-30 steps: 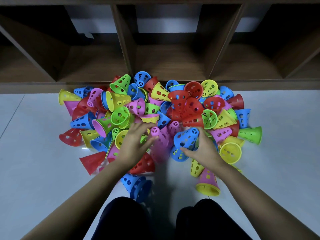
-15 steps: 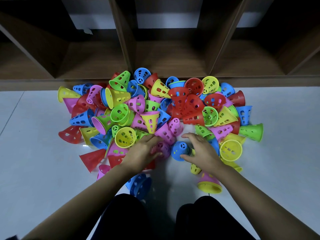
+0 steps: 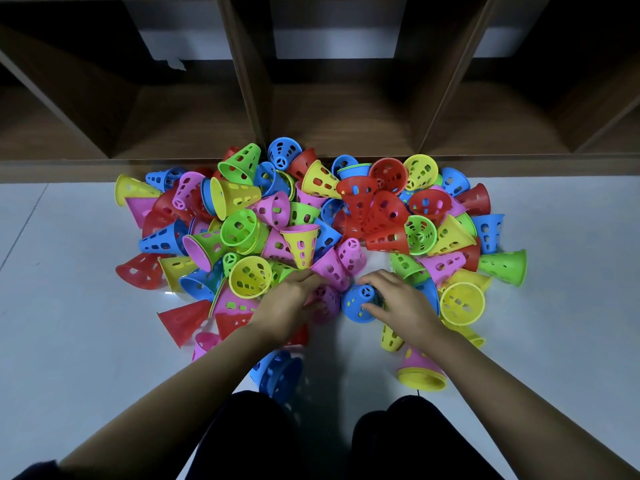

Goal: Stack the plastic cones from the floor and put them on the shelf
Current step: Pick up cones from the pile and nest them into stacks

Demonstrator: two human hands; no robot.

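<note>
A heap of perforated plastic cones in red, blue, yellow, green and pink lies on the pale floor in front of a wooden shelf. My left hand grips a pink cone at the heap's near edge. My right hand curls round a blue cone standing narrow end up beside the pink one. The two cones almost touch.
The shelf's low compartments are open and dark, split by slanted wooden dividers. Nested blue cones lie near my left knee and a pink-and-yellow stack near my right. Bare floor stretches left and right.
Both hands drew back from the heap toward me. The pink cone and the blue cone came down to the floor edge of the pile, side by side.
</note>
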